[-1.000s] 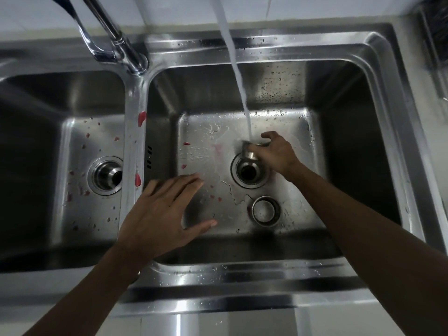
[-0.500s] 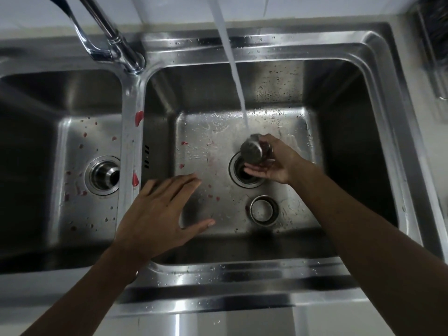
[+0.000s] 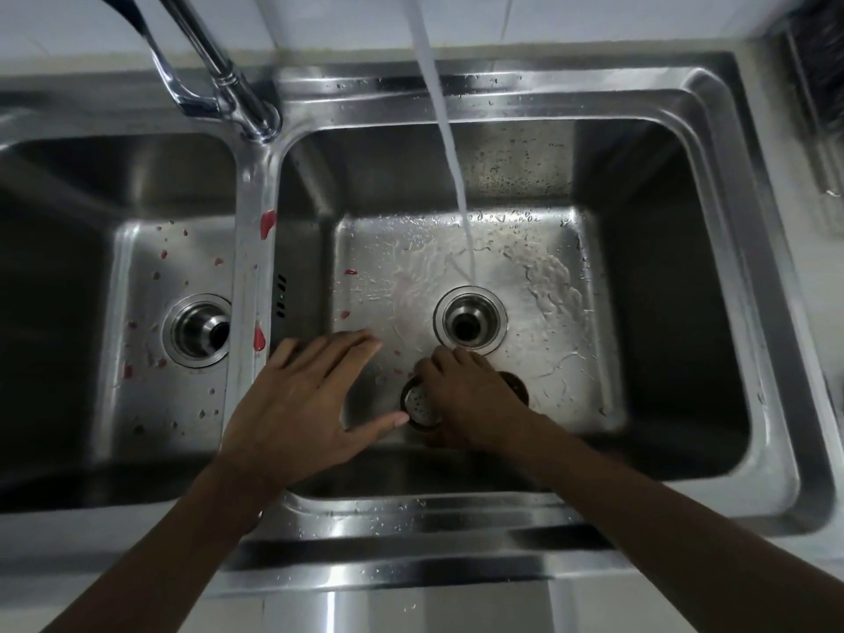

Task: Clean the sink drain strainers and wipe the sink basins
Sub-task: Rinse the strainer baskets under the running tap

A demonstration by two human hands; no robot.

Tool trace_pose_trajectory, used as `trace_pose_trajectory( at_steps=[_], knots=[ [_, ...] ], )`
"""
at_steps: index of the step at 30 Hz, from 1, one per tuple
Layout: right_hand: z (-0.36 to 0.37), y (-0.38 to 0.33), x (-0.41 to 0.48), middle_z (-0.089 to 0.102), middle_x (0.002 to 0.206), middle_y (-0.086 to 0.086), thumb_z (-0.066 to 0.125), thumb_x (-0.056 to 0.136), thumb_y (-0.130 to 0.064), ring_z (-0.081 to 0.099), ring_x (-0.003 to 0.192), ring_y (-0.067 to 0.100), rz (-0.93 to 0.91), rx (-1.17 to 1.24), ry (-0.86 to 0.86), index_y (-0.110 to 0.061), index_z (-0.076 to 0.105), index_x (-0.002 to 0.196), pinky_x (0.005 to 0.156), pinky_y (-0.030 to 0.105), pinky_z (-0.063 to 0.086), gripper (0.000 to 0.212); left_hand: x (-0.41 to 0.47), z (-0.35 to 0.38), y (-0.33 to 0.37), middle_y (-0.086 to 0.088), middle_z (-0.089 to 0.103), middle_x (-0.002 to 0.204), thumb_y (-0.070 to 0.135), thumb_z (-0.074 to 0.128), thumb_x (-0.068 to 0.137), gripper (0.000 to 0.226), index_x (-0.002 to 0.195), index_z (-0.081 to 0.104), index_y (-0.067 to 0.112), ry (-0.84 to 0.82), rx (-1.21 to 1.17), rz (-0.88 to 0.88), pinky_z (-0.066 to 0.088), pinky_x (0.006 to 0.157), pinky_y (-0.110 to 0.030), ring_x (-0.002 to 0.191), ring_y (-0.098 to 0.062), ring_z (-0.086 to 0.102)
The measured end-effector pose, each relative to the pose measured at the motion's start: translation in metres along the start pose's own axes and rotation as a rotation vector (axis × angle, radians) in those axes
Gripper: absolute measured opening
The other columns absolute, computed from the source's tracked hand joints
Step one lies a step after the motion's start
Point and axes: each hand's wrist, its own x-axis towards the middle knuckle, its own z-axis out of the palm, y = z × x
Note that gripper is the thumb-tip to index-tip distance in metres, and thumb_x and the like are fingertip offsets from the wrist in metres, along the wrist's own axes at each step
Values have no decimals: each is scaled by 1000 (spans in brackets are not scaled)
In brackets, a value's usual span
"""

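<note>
In the right basin (image 3: 662, 312) my right hand (image 3: 475, 399) grips a small perforated metal strainer basket (image 3: 421, 405) low over the basin floor, just in front of the open drain (image 3: 469, 323). A dark metal ring (image 3: 518, 386) lies on the floor, half hidden behind that hand. My left hand (image 3: 306, 404) hovers with fingers spread over the basin's front left corner, its thumb tip close to the strainer, holding nothing. The left basin (image 3: 137, 404) has its strainer (image 3: 198, 331) seated in the drain. Red specks (image 3: 265, 223) dot the left basin, the divider and the right basin floor.
A stream of water (image 3: 452, 166) falls from above onto the right basin floor just behind the open drain. The chrome faucet base (image 3: 255, 116) stands on the divider at the back. A dark rack (image 3: 822, 84) sits on the counter at the far right.
My right hand has carried the strainer out of the water stream and down to the front of the basin, beside the ring. My left hand has barely moved.
</note>
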Motion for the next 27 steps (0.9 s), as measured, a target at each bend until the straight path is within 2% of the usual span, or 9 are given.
trace_pose_trajectory(
  at_steps=[5,8,11,13,16,19,22,24,27],
  knots=[
    [9,3,12,47,138,14,72,86,-43,49,125,35,3,-132,-55,-14,41,139,106,48,40,68,0,-1,1,0,55,152,87,40,92,90,151,52,20,-31,-8,-11,32,110,-35,135,-17,52],
    [4,4,16,42,145,13,71,86,-41,44,132,37,31,-113,-107,-16,36,143,109,51,38,71,-3,-5,2,0,54,153,82,47,93,85,147,56,18,60,-90,0,26,115,-32,134,-17,53],
    [-26,3,26,33,156,9,79,70,-58,35,141,37,79,178,-107,-19,25,155,115,51,37,108,-4,-11,2,-3,47,159,74,50,95,77,144,53,15,283,-169,-6,16,123,-30,140,-14,44],
    [-64,-2,41,41,152,-3,79,59,-70,41,139,25,122,539,-19,-24,29,156,110,35,43,118,4,-23,-9,-4,40,164,73,48,96,77,146,49,14,420,-196,-63,12,125,-31,147,-7,34],
    [-125,-23,72,54,129,-31,88,66,-56,54,123,-2,145,1043,243,-34,46,146,92,15,50,93,37,-59,-46,-7,33,169,67,43,100,77,152,45,10,518,-188,-200,20,123,-43,153,-14,30],
    [-178,-47,107,61,135,-17,82,82,-42,60,121,2,129,1300,402,-31,59,132,93,23,55,57,79,-104,-100,-8,25,172,59,41,105,75,161,31,9,580,-143,-354,17,125,-47,157,-22,26],
    [-217,-72,137,70,115,-13,71,94,-32,66,111,7,103,1530,494,-35,65,102,103,38,53,10,113,-139,-152,-11,30,170,56,37,109,73,162,29,6,648,-103,-413,18,124,-45,159,-23,24],
    [-233,-86,153,71,105,-11,62,100,-26,66,105,7,102,1744,489,-28,66,98,107,43,51,4,132,-153,-176,-12,35,167,53,33,111,67,160,33,6,646,-65,-411,22,122,-44,157,-23,28],
    [-240,-99,171,66,123,7,53,104,-18,64,106,17,145,2038,485,-15,61,98,112,44,46,11,155,-161,-199,-14,50,154,44,31,113,56,151,44,5,540,-51,-370,31,116,-44,143,-28,48]
  ],
)
